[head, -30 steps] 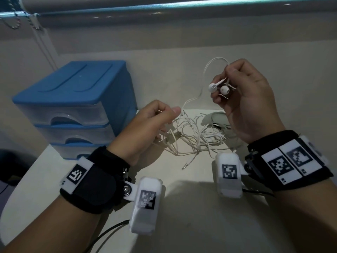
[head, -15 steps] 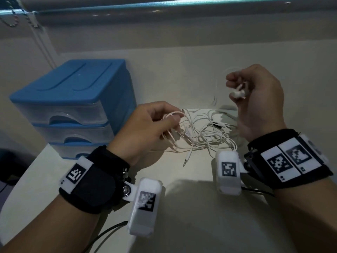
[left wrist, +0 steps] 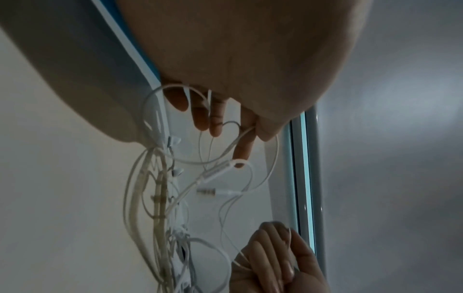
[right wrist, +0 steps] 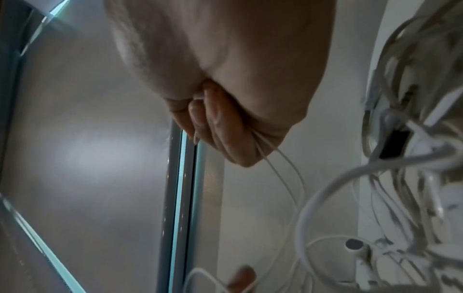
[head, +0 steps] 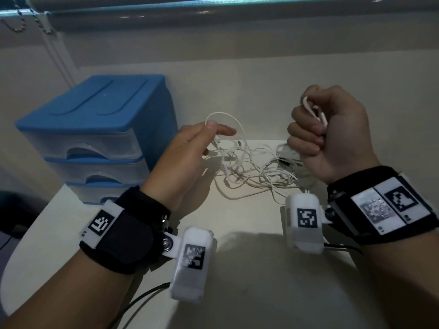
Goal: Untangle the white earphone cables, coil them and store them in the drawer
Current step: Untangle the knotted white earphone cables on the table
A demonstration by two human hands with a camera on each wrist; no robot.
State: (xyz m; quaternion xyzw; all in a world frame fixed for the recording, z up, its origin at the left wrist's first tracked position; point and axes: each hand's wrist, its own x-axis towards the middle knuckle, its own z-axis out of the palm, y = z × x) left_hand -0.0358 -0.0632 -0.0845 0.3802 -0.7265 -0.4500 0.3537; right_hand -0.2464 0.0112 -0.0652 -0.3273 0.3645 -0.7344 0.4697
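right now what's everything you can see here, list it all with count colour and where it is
earphone cables: tangled pile, number unclear, white, on the table between the hands
drawer unit: one, blue frame with three clear drawers, all shut, far left of the table
table: one, pale, under everything
bead chain: one, metallic, hanging top left
wrist cameras: two, white, strapped on black wristbands
left hand: one, pinches a cable loop above the pile
right hand: one, fist curled round earphone ends, raised over the pile's right side
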